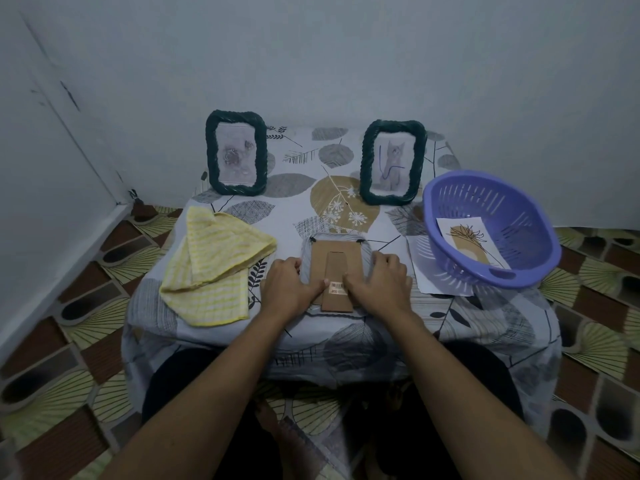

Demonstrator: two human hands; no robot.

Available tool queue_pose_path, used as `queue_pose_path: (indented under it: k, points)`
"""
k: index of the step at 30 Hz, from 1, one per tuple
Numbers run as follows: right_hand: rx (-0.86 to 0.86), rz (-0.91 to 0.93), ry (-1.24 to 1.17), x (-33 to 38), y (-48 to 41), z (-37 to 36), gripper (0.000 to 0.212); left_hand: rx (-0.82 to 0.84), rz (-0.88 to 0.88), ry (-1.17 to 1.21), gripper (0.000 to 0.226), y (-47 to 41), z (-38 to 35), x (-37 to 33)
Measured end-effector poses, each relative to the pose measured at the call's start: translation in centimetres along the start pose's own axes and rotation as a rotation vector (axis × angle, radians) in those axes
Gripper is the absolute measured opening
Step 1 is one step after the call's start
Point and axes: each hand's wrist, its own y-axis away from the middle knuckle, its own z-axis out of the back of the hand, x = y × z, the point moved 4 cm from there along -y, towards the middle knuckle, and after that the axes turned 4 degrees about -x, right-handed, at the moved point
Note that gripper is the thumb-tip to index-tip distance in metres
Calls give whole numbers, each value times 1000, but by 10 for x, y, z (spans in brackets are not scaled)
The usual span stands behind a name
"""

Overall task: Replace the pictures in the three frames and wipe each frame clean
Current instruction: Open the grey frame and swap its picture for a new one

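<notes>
Both hands press on one frame (336,271), face down at the table's near edge: left hand (289,287) and right hand (377,284) steady its sides, thumbs on the cardboard back, likely to work it open. Cloth (214,268) waits left.

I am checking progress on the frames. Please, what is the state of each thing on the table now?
Near frame: face down, cardboard back up, both hands on it.
Left hand: pressing on the back.
Right hand: pressing on the back.
Left rear frame: upright, picture inside.
Right rear frame: upright, picture inside.
Yellow cloth: folded, untouched.
Purple basket: tilted, one picture inside.
</notes>
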Motion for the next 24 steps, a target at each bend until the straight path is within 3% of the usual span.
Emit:
queue_pose_path:
  k: [3, 6, 11, 14, 19, 24]
  points:
    - [10, 125, 42, 5, -4, 0, 80, 12, -30, -28, 84, -2, -1, 1]
    - [89, 292, 119, 10, -11, -4, 70, 49, -37, -80, 85, -8, 0, -1]
    - [190, 353, 189, 7, -20, -17, 57, 191, -53, -158, 122, -22, 7, -3]
    - [193, 342, 211, 6, -21, -19, 56, 245, -108, -145, 129, -35, 8, -5]
    - [184, 349, 210, 5, -22, -21, 56, 68, -160, -6, 71, -52, 8, -9]
    - [185, 352, 202, 3, -23, -23, 56, 14, -222, -18, 33, -75, 2, -12]
